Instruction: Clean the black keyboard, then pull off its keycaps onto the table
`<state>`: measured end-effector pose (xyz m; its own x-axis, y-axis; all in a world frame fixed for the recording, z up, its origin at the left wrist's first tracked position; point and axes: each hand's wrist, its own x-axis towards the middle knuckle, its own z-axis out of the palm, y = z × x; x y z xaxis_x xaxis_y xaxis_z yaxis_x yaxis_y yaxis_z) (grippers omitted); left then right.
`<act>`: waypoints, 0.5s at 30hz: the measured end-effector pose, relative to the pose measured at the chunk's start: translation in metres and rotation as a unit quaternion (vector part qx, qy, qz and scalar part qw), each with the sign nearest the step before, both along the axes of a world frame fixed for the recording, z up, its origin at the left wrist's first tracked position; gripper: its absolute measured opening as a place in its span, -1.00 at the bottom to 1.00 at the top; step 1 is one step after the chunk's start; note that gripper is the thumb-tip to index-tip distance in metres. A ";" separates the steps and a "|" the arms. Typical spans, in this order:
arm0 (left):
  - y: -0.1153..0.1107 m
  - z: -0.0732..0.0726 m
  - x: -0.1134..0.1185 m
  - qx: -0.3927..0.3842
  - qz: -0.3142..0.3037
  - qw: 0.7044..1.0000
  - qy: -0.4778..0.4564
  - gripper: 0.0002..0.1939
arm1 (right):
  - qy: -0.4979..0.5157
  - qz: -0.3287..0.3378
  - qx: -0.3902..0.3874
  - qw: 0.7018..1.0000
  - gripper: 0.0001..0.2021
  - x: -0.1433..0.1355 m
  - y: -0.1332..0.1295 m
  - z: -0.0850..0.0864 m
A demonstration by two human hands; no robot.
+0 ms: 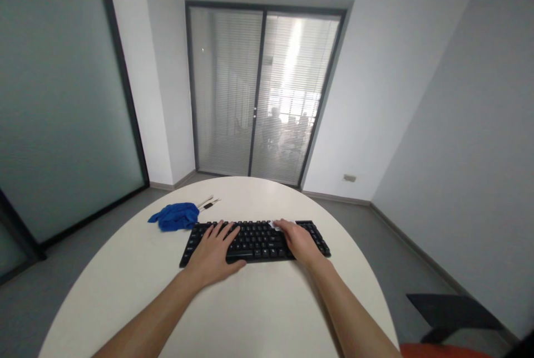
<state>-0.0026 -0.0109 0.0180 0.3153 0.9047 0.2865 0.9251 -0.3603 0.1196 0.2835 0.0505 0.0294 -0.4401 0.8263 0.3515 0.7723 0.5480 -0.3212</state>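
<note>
A black keyboard [261,244] lies across the pale round table [250,313]. My left hand [212,252] rests on its left part, fingers spread over the keys and the thumb below the front edge. Over the right part of the keys is my right hand [298,240], its fingers closed on a small white wipe [275,225] near the back row. Most of the wipe is hidden under that hand.
Left of the keyboard's back edge lies a crumpled blue cloth [177,217]. Beside it are thin swabs [205,201] and a small black-ended brush [208,205]. A black and red chair [453,313] stands at the lower right.
</note>
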 end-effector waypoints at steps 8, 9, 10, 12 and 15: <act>0.001 -0.002 -0.001 -0.002 0.000 1.000 -0.002 -0.14 | -0.004 -0.040 -0.007 0.999 -0.54 0.012 0.005 -0.002; 0.001 -0.003 -0.001 -0.003 0.000 1.000 -0.002 -0.14 | 0.000 -0.031 -0.005 0.999 -0.55 0.013 0.004 -0.001; 0.001 -0.003 -0.001 -0.002 0.000 1.000 -0.001 -0.14 | 0.005 -0.018 -0.003 1.000 -0.56 0.014 0.003 0.001; 0.001 -0.003 -0.001 -0.002 0.000 1.000 0.001 -0.14 | 0.003 0.012 -0.003 1.000 -0.56 0.016 0.000 0.005; 0.000 -0.004 -0.002 -0.003 -0.001 1.000 0.005 -0.14 | -0.026 0.013 -0.008 1.000 -0.56 0.017 -0.004 0.011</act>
<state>-0.0046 -0.0104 0.0144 0.3207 0.9052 0.2787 0.9252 -0.3624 0.1125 0.3008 0.0467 0.0406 -0.4792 0.8192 0.3149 0.7734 0.5638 -0.2897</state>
